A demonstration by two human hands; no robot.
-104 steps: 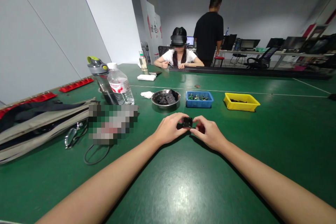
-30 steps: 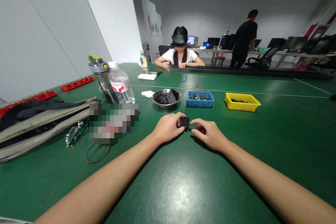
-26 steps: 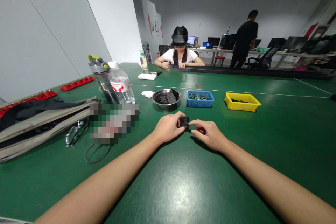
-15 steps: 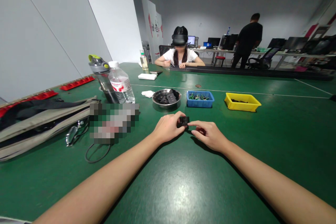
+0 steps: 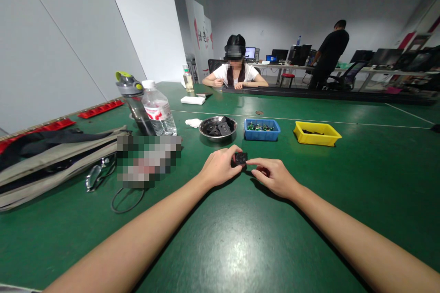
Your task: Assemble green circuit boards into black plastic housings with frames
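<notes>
Between the thumb and fingers of my left hand (image 5: 222, 165) is a small black plastic case part (image 5: 241, 158), held just above the green table. My left hand is closed on its left side. The extended index finger of my right hand (image 5: 273, 175) reaches the part's lower right edge, seemingly touching it. My right thumb stands apart from that finger, and the other fingers curl loosely with nothing visible in them. Beyond my hands are a steel bowl (image 5: 208, 136) of similar black parts, a blue bin (image 5: 261, 135) of small green pieces with wires, and a yellow bin (image 5: 318, 139) with dark pieces.
To the left stand a grey sports bottle (image 5: 132, 96) and a clear water bottle (image 5: 160, 110). A beige-and-black bag (image 5: 62, 160) lies near a blurred-out object (image 5: 151, 160) with a cord. Across the table (image 5: 220, 238) sits a person (image 5: 235, 71); another person (image 5: 332, 52) stands farther back.
The black case part has turned slightly in my left hand, showing a flatter face. Both hands stay almost in place. The standing person in the background has shifted right.
</notes>
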